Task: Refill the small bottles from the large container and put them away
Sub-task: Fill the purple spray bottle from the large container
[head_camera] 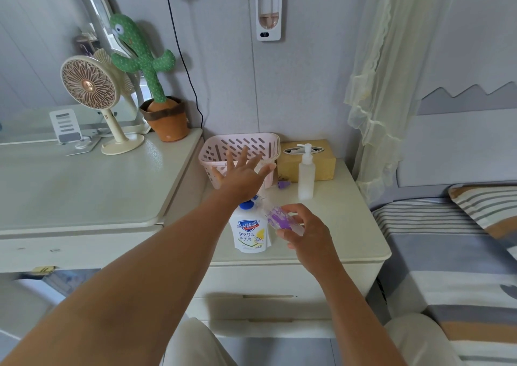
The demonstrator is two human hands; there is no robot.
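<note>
1. Left hand is stretched out over the nightstand, fingers spread wide and straight, holding nothing. It's up in front of the pink basket, fingertips overlapping its front wall; touching or not, I cannot tell
2. Right hand is lower and nearer, fingers and thumb curled round a small clear bottle with a purple pattern. The bottle is tilted, its top leaning up and to the left
3. The large soap container, white with a blue cap, stands upright on the nightstand just left of the right hand, partly under the left forearm
4. The small bottle's top end sits close by that blue cap; contact there is too blurred to call
5. Further back, a white pump bottle stands upright in front of a yellow tissue box, right of the basket
6. A small purple cap lies on the nightstand between basket and pump bottle
7. Off left on the dresser: a fan and a plush cactus in a pot; a striped bed on the right
</note>
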